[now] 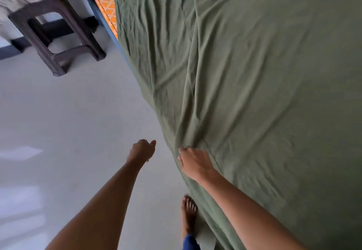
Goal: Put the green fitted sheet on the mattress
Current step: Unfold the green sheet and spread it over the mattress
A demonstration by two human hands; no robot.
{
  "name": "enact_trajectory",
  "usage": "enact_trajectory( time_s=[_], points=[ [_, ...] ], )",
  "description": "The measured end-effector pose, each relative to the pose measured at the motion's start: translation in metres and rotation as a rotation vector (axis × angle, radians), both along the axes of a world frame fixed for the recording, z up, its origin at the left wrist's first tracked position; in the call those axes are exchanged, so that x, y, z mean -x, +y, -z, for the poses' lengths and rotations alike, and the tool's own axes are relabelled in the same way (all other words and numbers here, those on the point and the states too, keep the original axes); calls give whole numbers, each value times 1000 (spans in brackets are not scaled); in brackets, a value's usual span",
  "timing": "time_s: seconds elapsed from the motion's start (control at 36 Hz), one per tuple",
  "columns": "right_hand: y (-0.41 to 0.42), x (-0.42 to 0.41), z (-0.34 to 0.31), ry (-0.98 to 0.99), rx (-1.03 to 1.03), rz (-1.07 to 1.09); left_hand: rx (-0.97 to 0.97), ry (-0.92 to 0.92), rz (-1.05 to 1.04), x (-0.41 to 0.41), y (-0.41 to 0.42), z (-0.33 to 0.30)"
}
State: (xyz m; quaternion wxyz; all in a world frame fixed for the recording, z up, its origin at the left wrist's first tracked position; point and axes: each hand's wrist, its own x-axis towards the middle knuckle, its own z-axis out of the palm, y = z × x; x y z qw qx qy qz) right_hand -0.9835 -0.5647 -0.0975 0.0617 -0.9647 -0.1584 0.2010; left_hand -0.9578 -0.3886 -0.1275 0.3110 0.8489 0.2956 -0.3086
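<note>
Covering the mattress [105,0] in wrinkles, the green fitted sheet [254,73] leaves an orange corner bare. Right hand [193,161] pinches the sheet's edge; left hand [142,150], beside the sheet, is curled, empty.

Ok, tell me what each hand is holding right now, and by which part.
The right hand grips the green fitted sheet at its bunched side edge, along the bed's near side. The left hand hangs over the floor, fingers curled, holding nothing.
</note>
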Motion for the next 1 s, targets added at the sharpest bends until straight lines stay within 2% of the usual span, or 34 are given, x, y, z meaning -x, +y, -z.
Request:
enact_trajectory(
  time_s=[0.19,0.42,0.56,0.64,0.72,0.83,1.0],
  points=[
    [31,-66,35,-20,-3,-9,-110,-45,55,-97,-10,19],
    [57,-106,72,-45,71,181,-138,-46,-43,-152,-19,49],
    [61,-118,70,-123,17,85,-146,-119,-72,-168,-21,60],
    [66,-120,77,-30,7,50,-193,-178,-82,-163,-11,60],
    [80,-121,69,64,57,-85,-236,-234,-229,-152,16,54],
    [113,-117,55,172,-176,-293,-322,-158,-396,-127,63,51],
    [117,-137,51,299,-191,-275,-270,-54,-204,-129,106,60]
  ],
)
